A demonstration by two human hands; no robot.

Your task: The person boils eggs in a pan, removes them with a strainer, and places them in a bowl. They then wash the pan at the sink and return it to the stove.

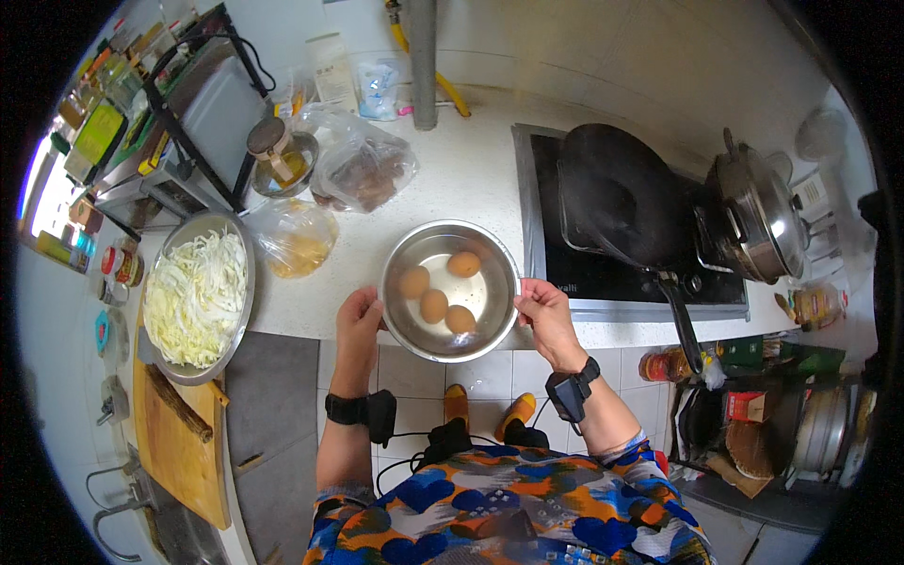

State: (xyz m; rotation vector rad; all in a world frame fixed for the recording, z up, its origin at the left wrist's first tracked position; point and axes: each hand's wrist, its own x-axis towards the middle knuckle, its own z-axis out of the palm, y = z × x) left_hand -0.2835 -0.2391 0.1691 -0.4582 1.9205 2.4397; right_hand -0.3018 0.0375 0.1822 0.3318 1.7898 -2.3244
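Note:
Both my hands grip a round stainless steel bowl by its rim, at the front edge of the white countertop. My left hand pinches the left side of the rim, thumb near the top. On the opposite side, my right hand holds the rim between thumb and fingers. Several brown eggs lie in the bowl, in what looks like shallow clear liquid. Whether the bowl's base touches the counter is hidden.
Right of the bowl, a black wok and a lidded steel pot stand on the cooktop. Left are a basin of shredded cabbage, plastic bags, an oil jar and a wooden cutting board.

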